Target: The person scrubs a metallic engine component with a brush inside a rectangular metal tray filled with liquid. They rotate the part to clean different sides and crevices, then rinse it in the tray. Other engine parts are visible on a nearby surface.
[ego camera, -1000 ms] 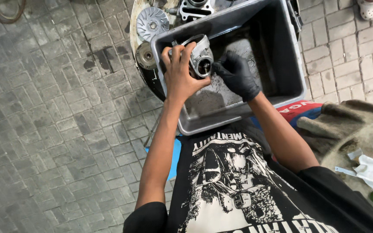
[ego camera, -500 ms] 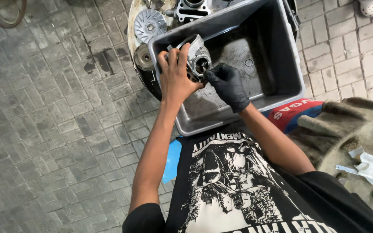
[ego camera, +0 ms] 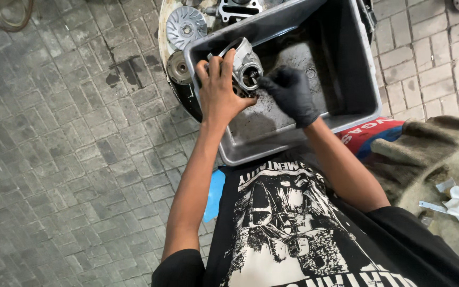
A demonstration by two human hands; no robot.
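Your left hand (ego camera: 219, 90), bare, grips the metal engine part (ego camera: 243, 66) from its left side, fingers wrapped over its top, holding it up inside the grey tub (ego camera: 357, 101) near the tub's left wall. The part's round bore faces right, toward your gloved right hand (ego camera: 289, 93), so its long axis runs roughly left to right between your hands. Your right fingertips are pinched together just at the bore's mouth; you may be holding something small there, but I cannot tell what. The right hand is the nearer to the opening. Outside the tub's left corner lie a finned pulley disc (ego camera: 186, 26) and a cylinder block (ego camera: 238, 8).
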